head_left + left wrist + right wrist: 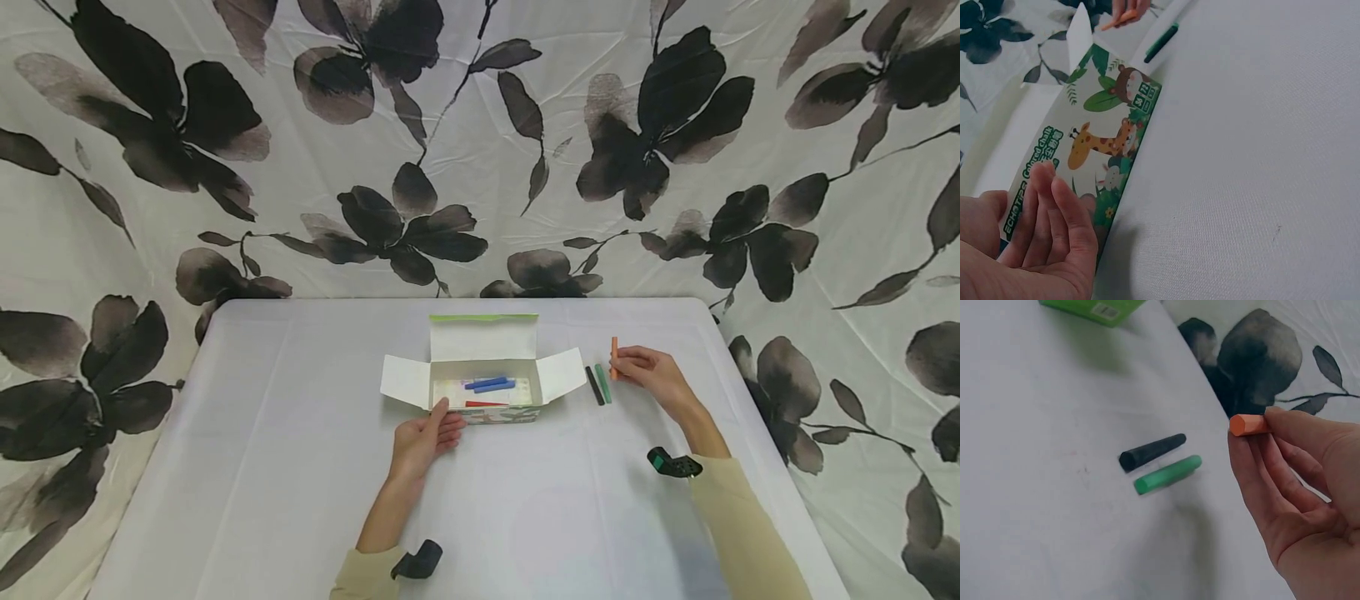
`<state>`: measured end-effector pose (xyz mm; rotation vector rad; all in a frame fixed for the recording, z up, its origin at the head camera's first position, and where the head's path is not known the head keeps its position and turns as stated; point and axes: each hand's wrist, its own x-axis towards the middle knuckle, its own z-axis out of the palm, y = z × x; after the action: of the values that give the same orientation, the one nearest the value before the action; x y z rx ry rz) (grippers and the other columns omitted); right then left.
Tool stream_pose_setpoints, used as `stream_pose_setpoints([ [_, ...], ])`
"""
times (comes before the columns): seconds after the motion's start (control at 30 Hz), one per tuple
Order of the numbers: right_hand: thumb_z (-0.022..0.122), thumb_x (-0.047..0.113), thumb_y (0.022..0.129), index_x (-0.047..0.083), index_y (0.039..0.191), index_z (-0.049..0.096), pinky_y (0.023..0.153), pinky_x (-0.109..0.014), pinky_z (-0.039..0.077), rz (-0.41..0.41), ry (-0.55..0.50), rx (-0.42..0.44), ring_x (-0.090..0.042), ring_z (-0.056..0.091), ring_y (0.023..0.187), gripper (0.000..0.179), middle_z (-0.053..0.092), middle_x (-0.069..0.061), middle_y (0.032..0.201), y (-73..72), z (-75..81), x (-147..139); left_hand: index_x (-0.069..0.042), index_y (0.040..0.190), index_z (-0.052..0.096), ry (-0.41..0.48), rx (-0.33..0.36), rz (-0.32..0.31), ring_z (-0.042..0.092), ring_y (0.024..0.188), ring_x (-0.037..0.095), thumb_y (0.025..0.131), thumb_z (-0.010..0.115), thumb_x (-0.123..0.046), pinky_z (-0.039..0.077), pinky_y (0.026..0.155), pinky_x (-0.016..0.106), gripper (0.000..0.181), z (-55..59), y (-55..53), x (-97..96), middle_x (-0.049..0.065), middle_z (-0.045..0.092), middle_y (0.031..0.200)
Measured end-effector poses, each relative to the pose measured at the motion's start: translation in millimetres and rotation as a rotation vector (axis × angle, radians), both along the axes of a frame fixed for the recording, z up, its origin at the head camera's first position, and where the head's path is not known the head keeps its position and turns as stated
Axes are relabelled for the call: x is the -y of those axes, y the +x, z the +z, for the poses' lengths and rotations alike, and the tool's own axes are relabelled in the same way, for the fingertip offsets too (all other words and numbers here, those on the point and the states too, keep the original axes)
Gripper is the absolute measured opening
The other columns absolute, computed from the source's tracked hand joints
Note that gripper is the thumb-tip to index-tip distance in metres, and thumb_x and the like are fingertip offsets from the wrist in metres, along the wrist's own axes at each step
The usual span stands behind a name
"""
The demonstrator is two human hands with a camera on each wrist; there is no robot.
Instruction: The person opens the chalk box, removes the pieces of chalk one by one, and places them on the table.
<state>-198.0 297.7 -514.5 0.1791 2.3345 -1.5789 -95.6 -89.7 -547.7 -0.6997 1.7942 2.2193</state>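
An opened box of colored chalk (517, 414) stands on the table, its lid raised at the back and side flaps spread. Inside lie two blue chalks (491, 387) and a red chalk (483, 404), partly hidden by the front wall. My left hand (422, 442) holds that front wall near its left end, thumb at the top edge and fingers against the printed face (1100, 134). To the right of the box, my right hand (660, 379) pinches an orange chalk (1249, 424) between thumb and fingers, above the table. Beside it lie a black chalk (1152, 452) and a green chalk (1168, 474).
The white table (262, 467) extends around the box, and its back edge runs behind the raised lid. A flower-printed cloth (525, 150) hangs behind and at both sides. The right flap (561, 375) sticks out towards the loose chalks.
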Motion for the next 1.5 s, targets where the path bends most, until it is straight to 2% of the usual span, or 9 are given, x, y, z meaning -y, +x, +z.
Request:
stream_pose_setpoints([
  [0.13, 0.071, 0.028, 0.100, -0.005, 0.137, 0.057, 0.090, -0.023, 0.058, -0.016, -0.001, 0.000, -0.003, 0.069, 0.094, 0.052, 0.072, -0.009, 0.118, 5.2, -11.4, -5.7, 0.009, 0.104, 0.073, 0.006, 0.001, 0.000, 0.072, 0.079, 0.014, 0.101, 0.067, -0.042, 0.061, 0.070, 0.023, 0.052, -0.9, -0.5, -0.4, 0.013, 0.077, 0.094],
  [0.3, 0.070, 0.017, 0.100, -0.010, 0.131, 0.059, 0.081, -0.022, 0.060, -0.030, 0.028, -0.021, -0.005, 0.069, 0.089, 0.042, 0.072, -0.012, 0.111, 8.0, -24.5, -8.9, 0.009, 0.104, 0.073, -0.007, 0.000, -0.007, 0.072, 0.080, 0.013, 0.100, 0.067, -0.044, 0.061, 0.071, 0.023, 0.053, -1.4, -0.5, -0.8, 0.012, 0.078, 0.095],
  [0.53, 0.072, 0.014, 0.098, -0.009, 0.115, 0.069, 0.070, -0.022, 0.055, 0.025, 0.322, -0.134, -0.017, 0.070, 0.084, 0.029, 0.074, -0.019, 0.101, 9.5, -30.5, -8.1, 0.009, 0.105, 0.073, -0.012, -0.001, -0.009, 0.072, 0.081, 0.014, 0.101, 0.066, -0.044, 0.061, 0.071, 0.023, 0.054, 0.7, 0.1, -2.4, 0.013, 0.077, 0.097],
  [0.67, 0.073, 0.012, 0.096, -0.009, 0.108, 0.071, 0.068, -0.024, 0.052, 0.029, 0.415, -0.182, -0.021, 0.069, 0.080, 0.024, 0.075, -0.017, 0.091, 11.0, -27.5, -4.3, 0.009, 0.104, 0.073, -0.003, -0.003, -0.006, 0.072, 0.080, 0.014, 0.101, 0.067, -0.044, 0.061, 0.071, 0.023, 0.053, 0.7, 0.6, -2.7, 0.013, 0.077, 0.095],
  [0.83, 0.072, 0.010, 0.096, -0.010, 0.105, 0.070, 0.069, -0.028, 0.052, 0.051, 0.434, -0.212, -0.025, 0.069, 0.080, 0.023, 0.074, -0.018, 0.089, 10.9, -23.4, 0.1, 0.010, 0.104, 0.073, 0.011, -0.012, -0.003, 0.071, 0.077, 0.013, 0.101, 0.066, -0.043, 0.061, 0.070, 0.023, 0.053, 0.1, 1.3, -2.4, 0.013, 0.077, 0.094],
  [1.0, 0.067, 0.009, 0.099, -0.010, 0.108, 0.069, 0.070, -0.031, 0.054, 0.066, 0.431, -0.250, -0.031, 0.071, 0.084, 0.021, 0.073, -0.020, 0.092, 7.8, -17.2, 3.1, 0.010, 0.103, 0.073, 0.019, -0.017, 0.004, 0.072, 0.078, 0.013, 0.100, 0.067, -0.043, 0.061, 0.070, 0.023, 0.054, -0.7, 1.4, -1.4, 0.013, 0.077, 0.094],
  [1.23, 0.065, 0.010, 0.101, -0.009, 0.106, 0.069, 0.069, -0.026, 0.053, 0.031, 0.434, -0.325, -0.033, 0.070, 0.085, 0.020, 0.073, -0.021, 0.093, 1.3, 0.1, 9.1, 0.009, 0.103, 0.074, 0.007, -0.008, 0.005, 0.072, 0.079, 0.014, 0.100, 0.068, -0.044, 0.061, 0.070, 0.023, 0.053, -0.7, 1.1, -0.1, 0.012, 0.078, 0.094],
  [1.37, 0.064, 0.011, 0.102, -0.009, 0.107, 0.068, 0.067, -0.021, 0.053, 0.045, 0.405, -0.354, -0.035, 0.071, 0.087, 0.021, 0.073, -0.022, 0.097, -2.6, 11.0, 14.3, 0.009, 0.104, 0.073, 0.006, -0.007, 0.005, 0.072, 0.079, 0.014, 0.100, 0.067, -0.043, 0.061, 0.071, 0.023, 0.053, -0.7, 1.1, 0.3, 0.012, 0.077, 0.094],
  [1.5, 0.063, 0.011, 0.103, -0.009, 0.108, 0.067, 0.067, -0.021, 0.055, 0.081, 0.371, -0.394, -0.038, 0.071, 0.088, 0.021, 0.073, -0.023, 0.097, -6.3, 23.4, 22.3, 0.010, 0.105, 0.073, 0.011, -0.011, 0.004, 0.072, 0.078, 0.012, 0.101, 0.067, -0.043, 0.061, 0.070, 0.022, 0.053, 1.0, 1.4, 0.8, 0.012, 0.077, 0.094],
])
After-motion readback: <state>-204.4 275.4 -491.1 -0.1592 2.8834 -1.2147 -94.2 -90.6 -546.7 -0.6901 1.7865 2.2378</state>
